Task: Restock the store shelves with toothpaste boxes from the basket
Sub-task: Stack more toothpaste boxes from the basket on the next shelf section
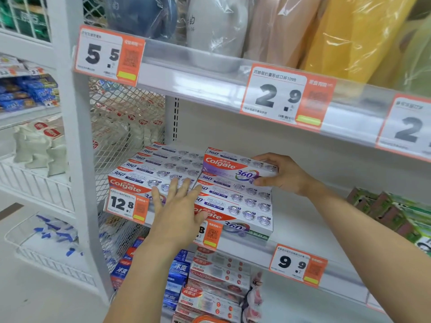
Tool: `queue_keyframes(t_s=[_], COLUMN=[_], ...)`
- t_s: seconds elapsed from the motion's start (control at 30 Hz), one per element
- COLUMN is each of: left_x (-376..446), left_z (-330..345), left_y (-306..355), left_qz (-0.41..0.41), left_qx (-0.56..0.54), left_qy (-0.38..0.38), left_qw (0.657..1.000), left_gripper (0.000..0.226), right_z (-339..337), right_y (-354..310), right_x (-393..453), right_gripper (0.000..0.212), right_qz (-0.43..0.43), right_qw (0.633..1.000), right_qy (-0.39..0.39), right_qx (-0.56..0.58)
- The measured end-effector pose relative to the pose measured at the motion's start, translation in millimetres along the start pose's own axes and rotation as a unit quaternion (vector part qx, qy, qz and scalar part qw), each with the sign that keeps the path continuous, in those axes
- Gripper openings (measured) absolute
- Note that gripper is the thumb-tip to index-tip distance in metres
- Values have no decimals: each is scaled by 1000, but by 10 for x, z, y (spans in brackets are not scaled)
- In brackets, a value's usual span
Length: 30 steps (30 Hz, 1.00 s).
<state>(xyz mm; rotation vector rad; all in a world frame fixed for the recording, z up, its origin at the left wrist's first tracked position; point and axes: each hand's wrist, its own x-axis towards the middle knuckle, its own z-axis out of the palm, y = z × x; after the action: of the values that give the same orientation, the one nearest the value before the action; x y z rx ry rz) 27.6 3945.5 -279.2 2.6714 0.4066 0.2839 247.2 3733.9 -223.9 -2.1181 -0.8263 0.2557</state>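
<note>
Head view, nearest first: your left hand (pixel 178 207) lies flat, fingers straight, on the stacked toothpaste boxes (pixel 235 203), hiding part of a price tag (pixel 211 233). Beyond it, your right hand (pixel 283 174) grips the right end of a Colgate box (pixel 229 167) on top of the right stack, its long axis running left to right along the shelf (pixel 310 220). No basket appears in frame.

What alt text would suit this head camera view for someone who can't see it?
A right hand grips a Colgate box atop stacked boxes on a shelf, while the left hand lies flat against the stacks. Orange price tags line the shelf edges.
</note>
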Motion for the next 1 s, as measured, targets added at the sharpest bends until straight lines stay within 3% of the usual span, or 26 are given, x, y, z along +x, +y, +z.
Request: queue_keyframes(t_s=[0.23,0.33,0.43,0.5,0.57,0.67,0.77,0.83,0.93,1.0], left_x=[-4,-53,-172,-311,-472,-698,-904,-1073,-1463,-1789], left_z=[-8,-5,-28,-34,37,323,854,1323,2055,2450], left_y=[7,43,173,335,506,771,1006,1091,1041,916], left_qz=[3,28,70,77,84,120,133,124,77,30], left_qx=[-2,-26,-108,-202,-261,-256,-228,-211,-176,-140], left_qy=[7,82,239,263,210,107,-43,-163,-320,-372], left_qw=[1000,996,962,940,938,953,964,956,928,917], left_gripper=[68,66,37,18,7,6,4,5,11,11], right_z=[9,-11,-30,-5,73,292,584,764,954,1147], right_y=[-27,-44,-128,-215,-284,-180,276,735,1329,1621], right_x=[-32,-130,-427,-855,-1437,-2327,-2909,-3192,-3551,-3805], right_gripper=[59,79,80,61,41,20,21,11,8,21], right_qz=[10,10,-14,-53,-98,-99,35,159,302,380], right_qw=[1000,998,988,967,947,946,969,972,950,925], right_qy=[3,19,141,242,299,308,243,162,61,5], right_qx=[-18,-60,-65,-65,-65,-18,40,67,55,8])
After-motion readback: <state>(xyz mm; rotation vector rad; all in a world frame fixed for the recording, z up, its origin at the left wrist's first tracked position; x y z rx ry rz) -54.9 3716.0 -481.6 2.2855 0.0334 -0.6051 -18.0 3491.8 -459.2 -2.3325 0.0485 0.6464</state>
